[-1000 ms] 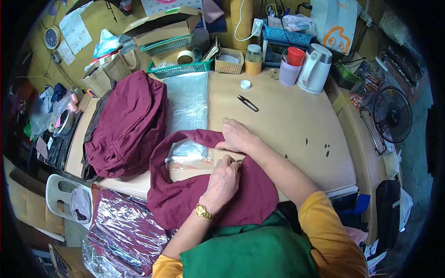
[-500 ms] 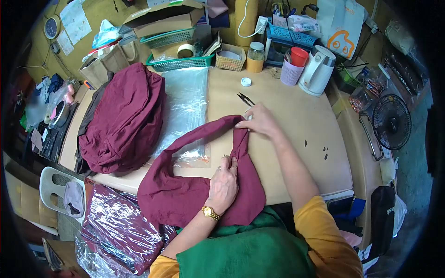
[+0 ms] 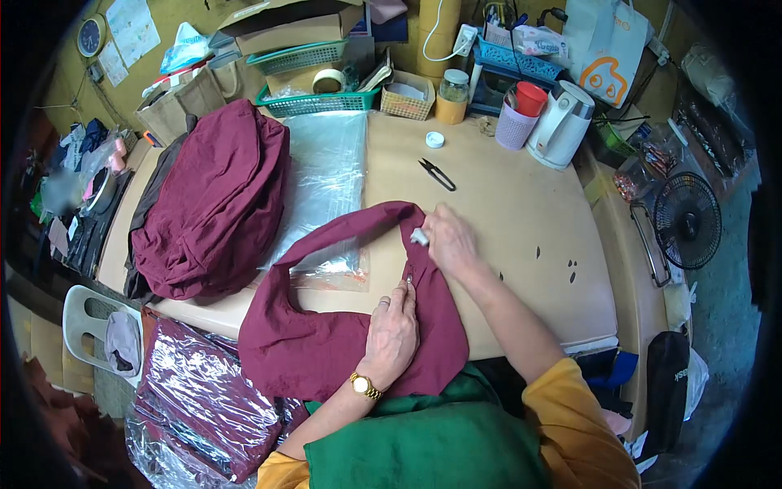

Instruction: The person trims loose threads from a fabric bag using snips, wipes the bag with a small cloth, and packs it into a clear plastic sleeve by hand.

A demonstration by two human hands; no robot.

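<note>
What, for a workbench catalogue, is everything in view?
Strapped bag: 1, maroon, foreground centre
Cloth heap: 1, maroon, table left
Plastic sheets: stack, clear, beside heap
Wrapped packets: uncounted, maroon, lower left
Snips: 1, black, table centre
Baskets: 2, green, back, left of jar
Jar: 1, clear and orange, back
Kettle: 1, white, back right
Fan: 1, black, far right
Chair: 1, white, lower left
Other clutter: uncounted, mixed, around edges
Watch: 1, gold, left wrist
Left hand: 1, bare, on bag
Right hand: 1, bare, at strap

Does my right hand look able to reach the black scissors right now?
Probably yes: the scissors lie on the table just beyond your right hand, with nothing seen between, though it seems to hold a small white thing.
</note>
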